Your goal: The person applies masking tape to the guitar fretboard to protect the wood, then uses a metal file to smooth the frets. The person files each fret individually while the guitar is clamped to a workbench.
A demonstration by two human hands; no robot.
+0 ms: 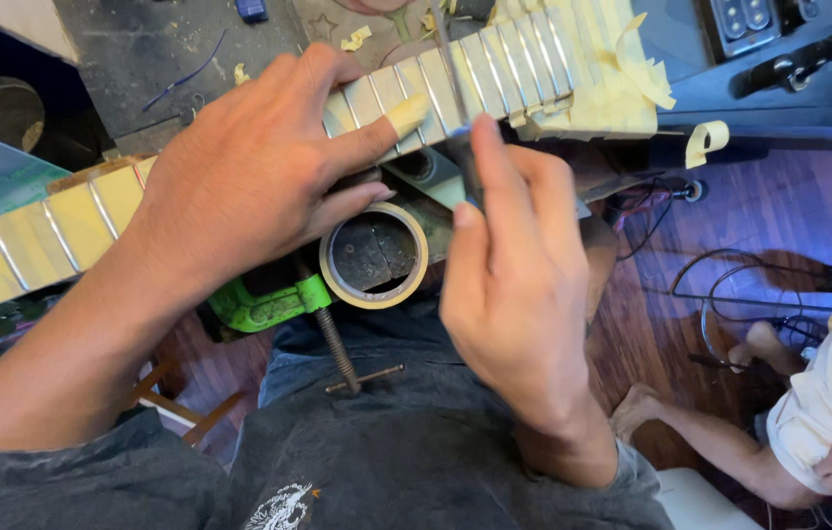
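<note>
view: looking down from the head at two bare hands at work on a guitar neck, over a lap in a dark grey shirt.
guitar neck (494,69): lies slantwise across the upper part of the view, its fretboard covered in strips of pale masking tape with the metal frets bare between them.
left hand (249,182): lies over the neck, fingers curled around it, thumb with a taped tip pressed flat on the fretboard.
right hand (514,285): closed around a slim dark tool (457,118), forefinger stretched along it; the tool's upper part rests on a fret just beside the left thumb.
roll of masking tape (374,256): sits below the neck, between the two hands, touching the left fingers.
green clamp (268,302): under the left hand, its threaded screw pointing down toward the lap.
surface (141,44): dark and scuffed, with tape scraps.
floor (779,206): wood, with cables; another person's bare legs at right.
</note>
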